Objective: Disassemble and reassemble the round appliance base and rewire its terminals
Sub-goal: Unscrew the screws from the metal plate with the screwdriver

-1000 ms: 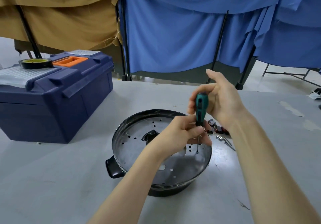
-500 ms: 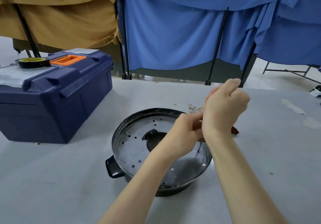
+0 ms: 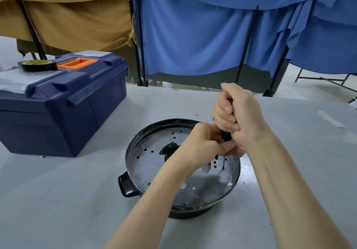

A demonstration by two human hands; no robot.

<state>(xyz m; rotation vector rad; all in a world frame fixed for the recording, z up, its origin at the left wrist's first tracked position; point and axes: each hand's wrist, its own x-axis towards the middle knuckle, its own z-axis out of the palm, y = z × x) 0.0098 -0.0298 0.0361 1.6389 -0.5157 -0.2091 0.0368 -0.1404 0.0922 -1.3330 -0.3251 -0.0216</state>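
The round appliance base [image 3: 150, 163] lies bottom-up on the grey table, a black shell with a perforated metal plate and a black side handle [image 3: 126, 186]. A screwdriver [image 3: 225, 135] stands upright over the plate's right part, its thin shaft tip [image 3: 223, 168] on a screw. My right hand [image 3: 234, 114] is wrapped around the handle from above and hides most of it. My left hand [image 3: 204, 145] pinches the lower handle and shaft just below. A dark jagged opening [image 3: 169, 149] shows at the plate's centre.
A dark blue toolbox [image 3: 63, 104] with an orange handle stands at the left, a roll of black tape [image 3: 38, 65] on its lid. Blue and tan cloth screens on black poles close the far side. A thin wire [image 3: 201, 115] lies behind the base.
My right hand has turned on the screwdriver handle, from an open-fingered hold showing the green grip to a closed fist over it. The left hand stayed at the shaft.
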